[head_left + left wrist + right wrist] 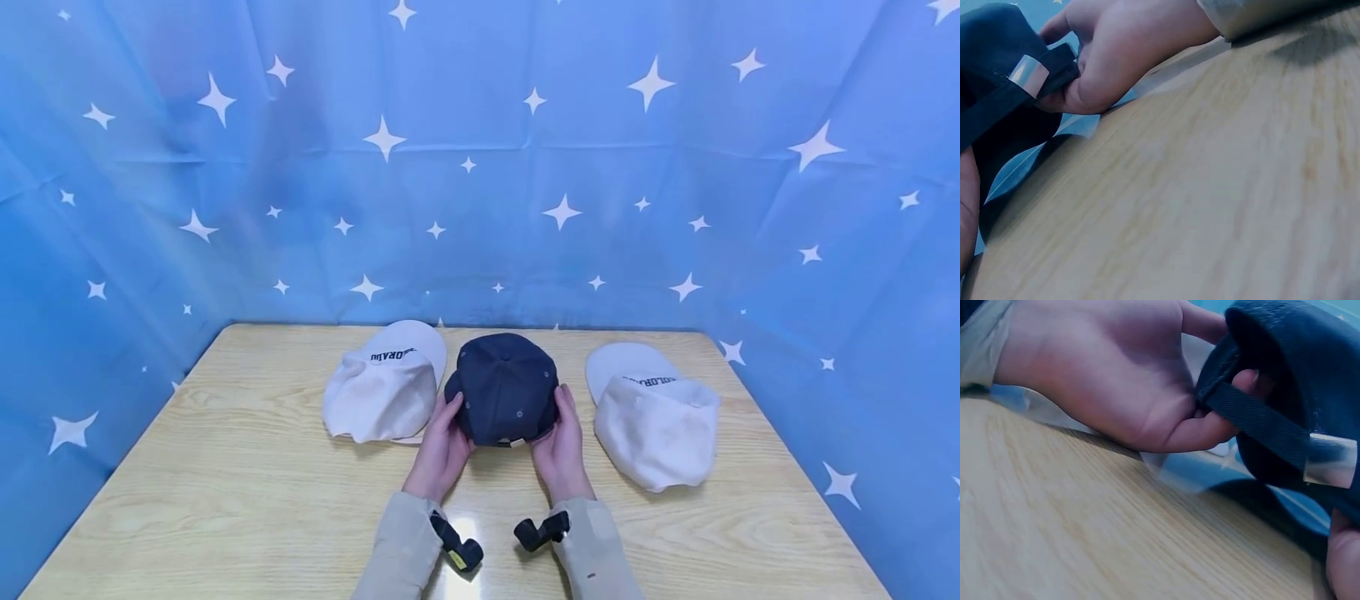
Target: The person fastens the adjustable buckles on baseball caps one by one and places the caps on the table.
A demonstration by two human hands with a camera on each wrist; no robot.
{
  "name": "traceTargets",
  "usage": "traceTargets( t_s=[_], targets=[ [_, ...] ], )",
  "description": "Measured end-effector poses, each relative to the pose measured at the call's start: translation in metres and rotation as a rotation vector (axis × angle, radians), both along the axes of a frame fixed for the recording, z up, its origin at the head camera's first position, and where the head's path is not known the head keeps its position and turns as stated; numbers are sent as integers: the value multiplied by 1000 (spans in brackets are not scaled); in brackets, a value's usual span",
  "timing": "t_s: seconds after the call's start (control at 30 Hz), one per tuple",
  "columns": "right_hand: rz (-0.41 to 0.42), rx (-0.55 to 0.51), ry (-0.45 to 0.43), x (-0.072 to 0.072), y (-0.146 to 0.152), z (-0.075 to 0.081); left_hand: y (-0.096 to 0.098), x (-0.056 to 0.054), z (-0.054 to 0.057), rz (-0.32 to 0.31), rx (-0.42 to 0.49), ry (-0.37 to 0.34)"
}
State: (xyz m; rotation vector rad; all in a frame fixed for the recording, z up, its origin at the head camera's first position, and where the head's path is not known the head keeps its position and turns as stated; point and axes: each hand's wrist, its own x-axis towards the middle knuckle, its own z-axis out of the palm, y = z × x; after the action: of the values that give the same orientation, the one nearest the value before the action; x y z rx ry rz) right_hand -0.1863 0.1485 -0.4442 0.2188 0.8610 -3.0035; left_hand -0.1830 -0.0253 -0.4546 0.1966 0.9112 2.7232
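A dark navy baseball cap (504, 387) is held between both hands at the middle of the table, its back strap toward me. My left hand (444, 450) grips its left side; the right wrist view shows that thumb hooked over the fabric strap (1266, 425) inside the back opening. On the other side, my right hand (562, 442) grips the edge, fingers up along the crown. A shiny metal buckle (1332, 459) sits on the strap. In the left wrist view the cap's underside is raised over the tabletop.
A white cap (381, 387) with dark lettering lies just left of the navy one, another white edge under it. A second white cap (656, 425) lies to the right. The wood-grain table (225, 500) ends at a blue star-patterned cloth (480, 208).
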Motion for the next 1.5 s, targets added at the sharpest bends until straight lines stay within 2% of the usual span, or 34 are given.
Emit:
traceTargets(
  t_s=[0.07, 0.27, 0.33, 0.47, 0.6, 0.77, 0.87, 1.0, 1.1, 1.27, 1.5],
  targets=[
    [-30, 13, 5, -1, -1, 0, -2, 1, 0, 8, -11, -19],
    [-8, 12, 59, -4, 8, 1, -2, 1, 2, 10, -74, -74],
    [-20, 64, 64, -4, 14, 1, 0, 1, 3, 8, -78, -78],
    [-42, 235, 62, -1, 21, 2, 5, 1, 4, 19, -110, -58],
    [-54, 364, 44, 2, 23, 3, 6, 3, 4, 41, -194, -41],
    [-61, 416, 56, 1, 22, 4, 4, 6, 7, 51, -304, -14],
    [-45, 432, 57, 1, 23, 4, 4, 8, 11, 77, -427, 15],
    [-24, 468, 10, 1, 25, 5, 4, 13, 16, 115, -599, 24],
    [-12, 528, -32, 1, 24, 8, 4, 16, 17, 127, -691, 24],
    [8, 618, -43, 2, 25, 12, 3, 17, 18, 130, -769, 18],
    [11, 666, -26, 2, 32, 11, 7, 18, 18, 91, -818, 37]
  ],
)
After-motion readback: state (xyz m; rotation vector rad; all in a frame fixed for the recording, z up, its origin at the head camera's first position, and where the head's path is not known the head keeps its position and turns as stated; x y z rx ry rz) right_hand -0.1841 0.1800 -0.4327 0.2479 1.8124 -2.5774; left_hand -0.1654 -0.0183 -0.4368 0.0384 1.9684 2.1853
